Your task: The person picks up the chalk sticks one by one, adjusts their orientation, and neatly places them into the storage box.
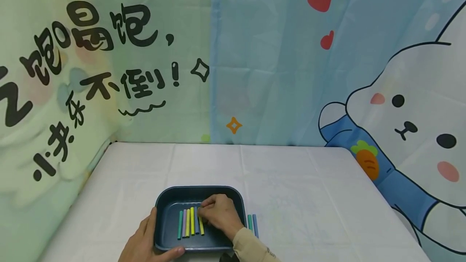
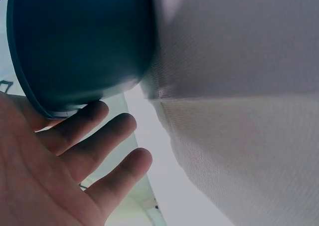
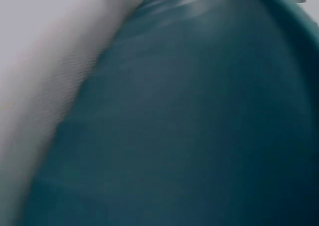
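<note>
A dark blue tray stands on the white-covered table, with a row of thin coloured sticks in it: green, purple, yellow and blue. My right hand reaches over the tray's right side and pinches the upper end of the rightmost yellow stick. Around the tray's front left corner lies my left hand, thumb along the front edge. The left wrist view shows its fingers fairly straight beside the tray wall. Only the tray's outer wall fills most of the right wrist view.
Right of the tray, a green stick and a blue stick lie on the table, partly hidden by the sleeve. A small black object shows at the bottom edge. A printed curtain hangs behind.
</note>
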A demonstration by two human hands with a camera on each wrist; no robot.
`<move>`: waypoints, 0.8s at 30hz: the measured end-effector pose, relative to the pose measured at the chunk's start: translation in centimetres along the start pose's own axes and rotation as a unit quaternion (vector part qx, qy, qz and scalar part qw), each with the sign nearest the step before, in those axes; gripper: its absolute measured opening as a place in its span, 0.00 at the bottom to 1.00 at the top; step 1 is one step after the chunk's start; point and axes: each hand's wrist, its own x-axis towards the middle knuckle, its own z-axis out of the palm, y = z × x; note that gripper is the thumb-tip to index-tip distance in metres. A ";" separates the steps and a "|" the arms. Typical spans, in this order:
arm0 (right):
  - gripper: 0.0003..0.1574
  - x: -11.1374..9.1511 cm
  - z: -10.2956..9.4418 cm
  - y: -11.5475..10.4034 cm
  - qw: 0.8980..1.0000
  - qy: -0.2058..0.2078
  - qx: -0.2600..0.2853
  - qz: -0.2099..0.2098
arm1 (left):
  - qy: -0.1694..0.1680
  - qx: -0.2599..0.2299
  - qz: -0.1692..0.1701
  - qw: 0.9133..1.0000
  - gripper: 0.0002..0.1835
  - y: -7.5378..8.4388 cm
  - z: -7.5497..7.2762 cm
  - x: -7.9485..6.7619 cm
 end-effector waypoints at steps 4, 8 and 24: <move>0.12 -0.3 -1.0 -0.1 1.000 -0.008 0.004 -0.009 | -0.002 0.001 0.000 1.000 0.77 0.1 0.0 -0.1; 0.16 -0.6 -2.2 -0.4 1.000 -0.010 0.008 -0.019 | -0.008 0.001 -0.008 1.000 0.78 0.1 -0.1 -0.1; 0.20 -2.7 -8.1 -0.5 0.999 0.049 0.003 -0.015 | 0.005 -0.005 0.001 1.000 0.77 -0.1 0.1 -0.1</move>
